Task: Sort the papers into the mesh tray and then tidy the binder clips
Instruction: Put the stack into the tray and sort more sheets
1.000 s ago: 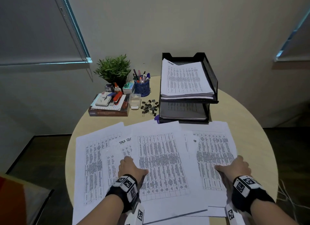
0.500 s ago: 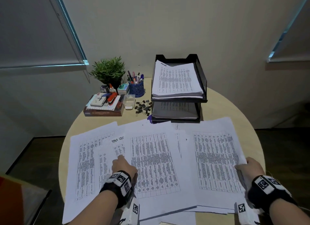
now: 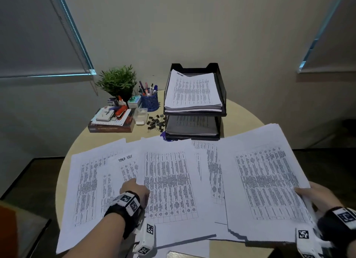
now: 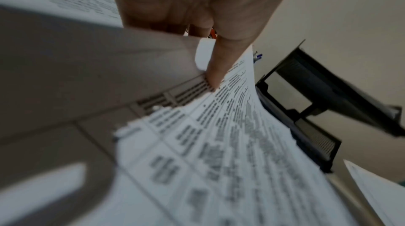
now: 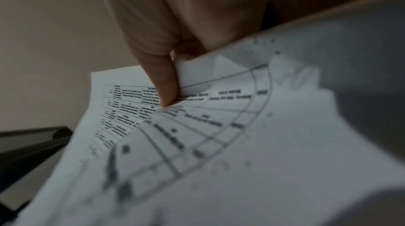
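Printed sheets lie spread over the round table. My right hand (image 3: 310, 195) grips a thick stack of papers (image 3: 267, 182) by its right edge and holds it raised and tilted over the table's right side. The thumb (image 5: 166, 84) lies on top and the fingers are hidden beneath. My left hand (image 3: 134, 187) pinches the left edge of the middle sheet (image 3: 169, 180), with its thumb (image 4: 215, 67) on the print. The black two-tier mesh tray (image 3: 221, 84) stands at the back with papers on both tiers. Black binder clips (image 3: 157, 123) lie in a loose heap left of the tray.
A blue pen cup (image 3: 149, 101), a potted plant (image 3: 117, 82), a small clear box (image 3: 141, 116) and a book piled with stationery (image 3: 111, 123) stand at the back left. More sheets (image 3: 86, 184) cover the table's left part. The table edge runs close behind both wrists.
My right hand has moved right and lifted the right stack off the table. My left hand has shifted slightly left and taken the middle sheet's edge.
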Tool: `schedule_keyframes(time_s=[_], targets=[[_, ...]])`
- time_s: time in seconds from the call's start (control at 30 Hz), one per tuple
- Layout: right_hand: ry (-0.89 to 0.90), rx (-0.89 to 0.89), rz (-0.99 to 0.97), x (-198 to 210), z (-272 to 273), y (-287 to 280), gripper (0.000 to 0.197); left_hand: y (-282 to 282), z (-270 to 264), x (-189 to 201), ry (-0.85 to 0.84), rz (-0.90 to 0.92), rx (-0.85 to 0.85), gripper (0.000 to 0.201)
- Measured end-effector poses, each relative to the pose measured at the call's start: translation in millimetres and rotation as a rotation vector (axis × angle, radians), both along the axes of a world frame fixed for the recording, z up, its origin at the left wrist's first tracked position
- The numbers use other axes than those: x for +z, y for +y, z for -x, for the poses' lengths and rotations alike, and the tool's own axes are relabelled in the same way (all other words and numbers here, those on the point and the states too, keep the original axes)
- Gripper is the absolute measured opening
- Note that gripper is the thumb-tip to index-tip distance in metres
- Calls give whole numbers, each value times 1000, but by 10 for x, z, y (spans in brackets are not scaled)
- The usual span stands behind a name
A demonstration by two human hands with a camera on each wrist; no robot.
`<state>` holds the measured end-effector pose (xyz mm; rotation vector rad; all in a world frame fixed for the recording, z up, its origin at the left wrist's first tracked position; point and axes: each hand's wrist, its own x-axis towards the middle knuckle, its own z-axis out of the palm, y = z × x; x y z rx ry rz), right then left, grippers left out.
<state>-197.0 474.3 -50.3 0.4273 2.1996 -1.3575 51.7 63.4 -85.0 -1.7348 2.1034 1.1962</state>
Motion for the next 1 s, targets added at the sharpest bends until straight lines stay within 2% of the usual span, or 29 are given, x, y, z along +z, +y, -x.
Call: schedule_keyframes(time_s=[0.07,0.1,0.13,0.2,0.23,0.33,0.4,0.47,0.57,0.67,0.8,0.93,1.0], targets=[[-11,-9,63,83,38,67,24,20,2,28,158,-17,76,8],[-23,-16,99,109,59,92,25,46,14,49,236,-17,103,4],[-30,-29,123,114,77,111,26,77,30,56,306,-38,110,8],[-52,-46,196,142,82,103,24,156,74,83,431,-108,148,30],[-70,-42,238,152,78,76,23,197,91,93,476,-119,157,31],[-139,23,336,151,1,-90,26,288,131,57,484,-128,148,29],[-166,81,372,132,-119,-250,24,344,153,11,490,-172,175,46],[-162,150,315,23,-236,-409,24,410,170,-20,497,-196,187,47],[-97,246,187,-218,-346,-580,25,522,187,30,506,-215,216,38],[-56,294,158,-355,-385,-709,29,592,239,95,510,-275,245,56],[2,395,142,-344,-483,-874,40,694,236,202,468,-268,159,60],[55,532,-22,-435,-534,-982,38,789,222,184,298,-296,86,96],[91,661,-164,-476,-541,-1044,40,852,249,165,236,-320,16,100]])
